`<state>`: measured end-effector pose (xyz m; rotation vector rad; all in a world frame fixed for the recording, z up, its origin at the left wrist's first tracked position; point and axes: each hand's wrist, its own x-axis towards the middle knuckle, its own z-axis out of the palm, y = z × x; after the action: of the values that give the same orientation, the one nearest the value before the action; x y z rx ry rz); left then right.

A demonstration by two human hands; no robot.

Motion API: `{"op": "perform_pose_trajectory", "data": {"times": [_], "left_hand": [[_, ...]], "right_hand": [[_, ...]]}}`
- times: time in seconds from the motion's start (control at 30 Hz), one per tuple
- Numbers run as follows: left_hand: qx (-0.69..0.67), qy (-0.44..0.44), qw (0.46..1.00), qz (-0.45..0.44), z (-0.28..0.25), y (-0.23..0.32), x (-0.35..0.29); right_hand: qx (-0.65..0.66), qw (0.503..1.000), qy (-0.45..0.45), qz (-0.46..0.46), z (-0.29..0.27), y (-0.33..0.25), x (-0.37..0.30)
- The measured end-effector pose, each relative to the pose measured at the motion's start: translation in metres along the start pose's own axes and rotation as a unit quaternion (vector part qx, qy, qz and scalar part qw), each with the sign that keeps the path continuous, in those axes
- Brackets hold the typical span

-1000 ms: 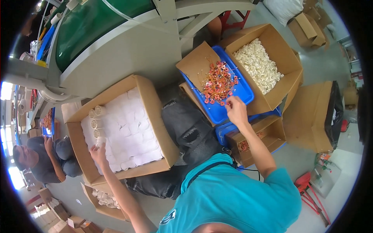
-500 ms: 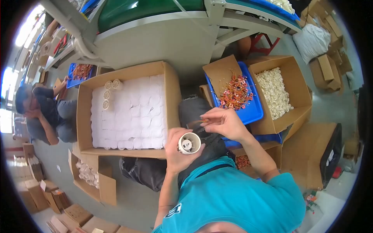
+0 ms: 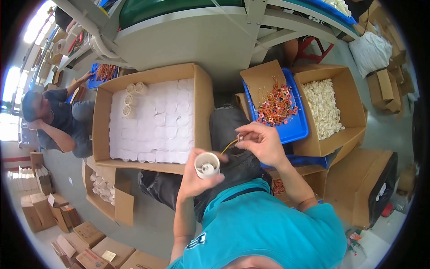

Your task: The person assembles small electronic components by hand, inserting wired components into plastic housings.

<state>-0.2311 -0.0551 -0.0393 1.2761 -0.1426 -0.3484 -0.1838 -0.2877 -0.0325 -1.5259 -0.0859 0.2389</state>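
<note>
My left hand point(image 3: 191, 180) is wrapped round a white plastic cup-like cylinder point(image 3: 207, 167), its open end facing up and small metal and plastic parts showing inside. Between the fingertips of my right hand point(image 3: 263, 142) is pinched a small wired part with a yellow-orange wire point(image 3: 230, 145). That wire slants down toward the cylinder; motion blur hides where it ends. Just beyond my right hand, a blue tray point(image 3: 301, 129) carries a heap of red and orange wired parts point(image 3: 277, 106) and a cardboard flap.
A large carton point(image 3: 204, 114) holds rows of white cylinders, several of them standing out at its far left corner. Right of the tray, another carton point(image 3: 354, 127) contains small cream pieces point(image 3: 323, 110). A co-worker point(image 3: 53, 114) sits at the left. Machine framing point(image 3: 188, 40) spans the far side.
My hands have moved apart, the cylinder going left. The yellow-orange wire now stretches out from my right fingers. The co-worker's arm reaches to a tray, and the whole view has shifted slightly.
</note>
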Motion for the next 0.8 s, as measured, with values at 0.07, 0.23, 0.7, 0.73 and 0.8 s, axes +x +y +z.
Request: {"op": "perform_pose_trajectory", "data": {"times": [0.07, 0.23, 0.7, 0.73, 0.8], "left_hand": [[0.11, 0.1, 0.986, 0.069, -0.004, -0.006, 0.01], [0.193, 0.2, 0.95, 0.142, -0.012, -0.038, 0.02], [0.356, 0.173, 0.89, 0.228, -0.004, -0.018, 0.03], [0.345, 0.172, 0.895, 0.224, -0.003, -0.018, 0.03], [0.349, 0.171, 0.894, 0.224, -0.001, -0.015, 0.028]], "right_hand": [[-0.025, 0.997, 0.054, -0.045, -0.006, -0.001, 0.005], [-0.097, 0.974, 0.095, -0.182, -0.007, -0.044, 0.008], [-0.196, 0.918, 0.053, -0.341, 0.04, -0.042, 0.005], [-0.195, 0.919, 0.052, -0.339, 0.04, -0.041, 0.005], [-0.196, 0.92, 0.053, -0.336, 0.042, -0.039, 0.005]]}}
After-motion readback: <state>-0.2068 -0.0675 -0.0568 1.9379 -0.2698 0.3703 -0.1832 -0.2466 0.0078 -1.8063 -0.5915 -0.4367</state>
